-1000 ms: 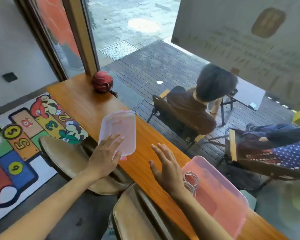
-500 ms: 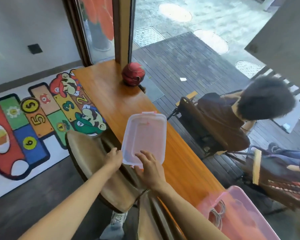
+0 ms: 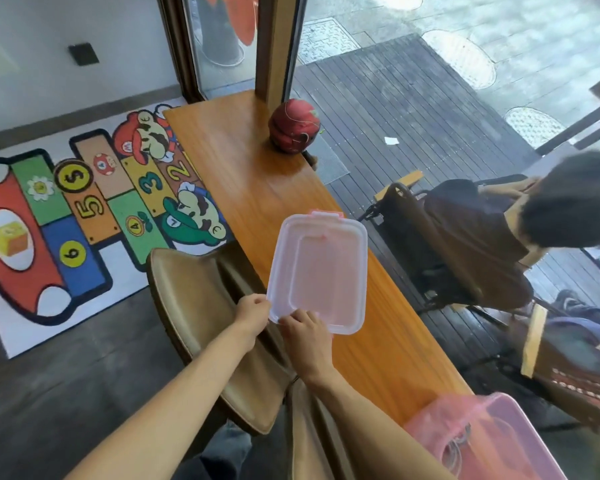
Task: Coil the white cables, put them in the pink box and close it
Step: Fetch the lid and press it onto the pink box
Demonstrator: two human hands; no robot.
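Lid (image 3: 321, 271) near corner pinched betw both hands' fingers — L hand (image 3: 252, 315), R hand (image 3: 307, 332) — over counter (image 3: 257, 188).

Translucent pink plastic lid (image 3: 321, 271) — smooth, faintly glossy; varnished wood counter (image 3: 257, 181), shiny; far red cloth ball (image 3: 293, 126), matt.

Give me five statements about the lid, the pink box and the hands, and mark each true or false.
1. Both hands grip the lid at its near edge. True.
2. The pink box is already closed. False: its lid is off, held further along the wooden counter.
3. Coiled white cables lie in the box. True.
4. The left hand rests flat on the counter. False: it pinches the lid's corner.
5. The red ball sits inside the box. False: it sits at the counter's far end.
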